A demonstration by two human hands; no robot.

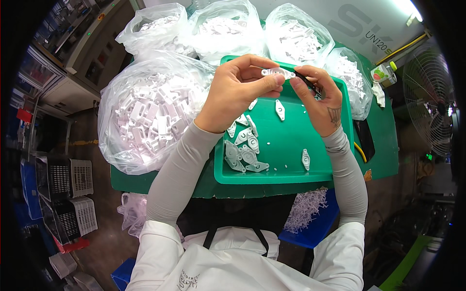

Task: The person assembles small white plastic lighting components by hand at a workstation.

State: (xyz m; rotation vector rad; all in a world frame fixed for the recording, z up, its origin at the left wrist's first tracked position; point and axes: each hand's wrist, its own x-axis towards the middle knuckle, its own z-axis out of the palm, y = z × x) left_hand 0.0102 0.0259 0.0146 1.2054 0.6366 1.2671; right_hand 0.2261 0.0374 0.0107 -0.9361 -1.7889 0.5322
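My left hand [234, 89] pinches a small white plastic part [273, 71] over the far side of a green tray [276, 178]. The part is diamond-shaped, with a small round lug at each end. My right hand [321, 104] is closed around a slim black tool [307, 81], mostly hidden by the fingers, so its kind does not show. The tool's tip is beside the part's right-hand lug. Below, similar white parts [248, 155] lie heaped along the tray's left side. Two single ones, a middle part [280, 110] and a near-right part [306, 159], lie apart.
A large clear bag of white plastic pieces [150, 121] stands left of the tray. Several more filled bags [221, 29] line the back. A bottle with a green cap [383, 73] and a fan [434, 87] are at the right. White scraps fill a blue bin [310, 240] below the table.
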